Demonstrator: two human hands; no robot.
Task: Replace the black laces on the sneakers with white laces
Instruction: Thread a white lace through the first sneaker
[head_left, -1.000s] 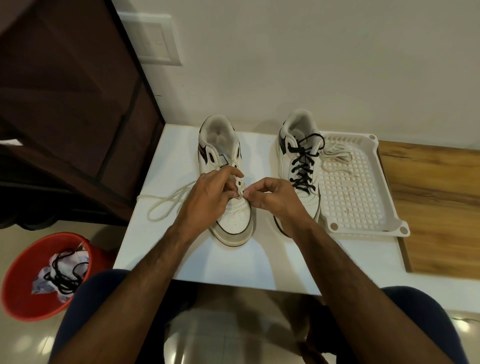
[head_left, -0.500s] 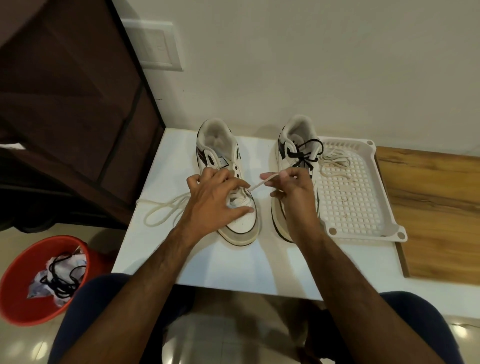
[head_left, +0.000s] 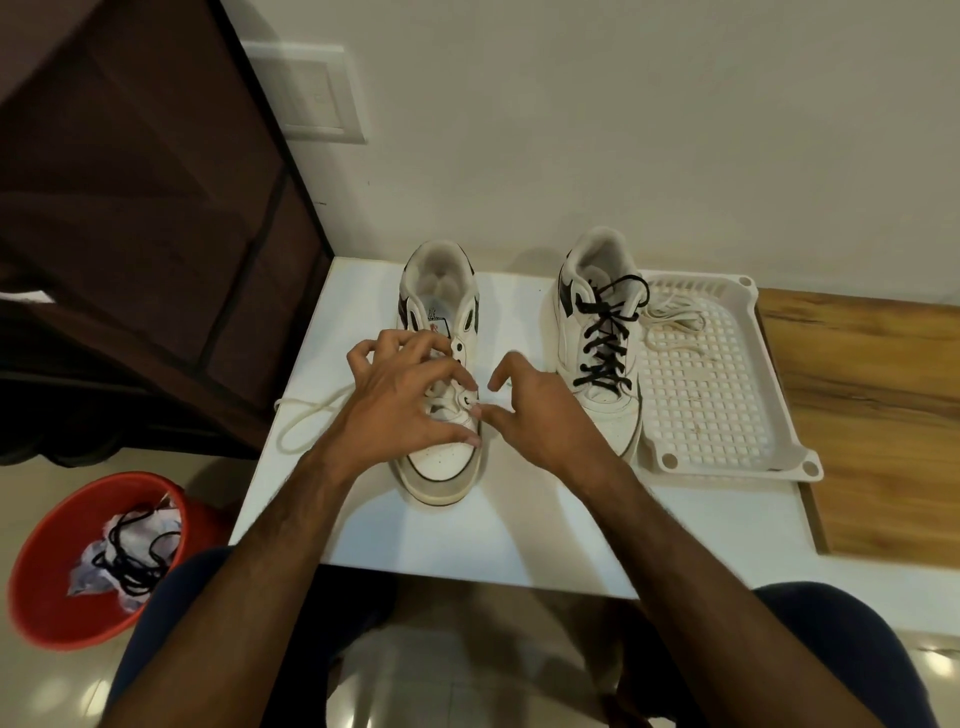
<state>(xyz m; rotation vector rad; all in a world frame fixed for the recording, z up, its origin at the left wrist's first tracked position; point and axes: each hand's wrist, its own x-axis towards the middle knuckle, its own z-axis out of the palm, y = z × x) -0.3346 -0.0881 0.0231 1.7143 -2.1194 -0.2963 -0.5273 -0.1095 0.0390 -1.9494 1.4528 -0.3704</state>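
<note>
At frame centre we see the left sneaker (head_left: 441, 415) on the counter (head_left: 363, 519). The left hand (head_left: 400, 400) rests curled over its white lace (head_left: 311, 415); whether this grip pinches it, we cannot tell. The right hand (head_left: 540, 415) holds nothing, its grip narrow.

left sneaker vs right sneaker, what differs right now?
The left sneaker has no black lace, and a white lace trails from it; the right sneaker is laced in black. The left hand rests on the left sneaker; the right sneaker is untouched. Both stand upright, toes toward the person.
</note>
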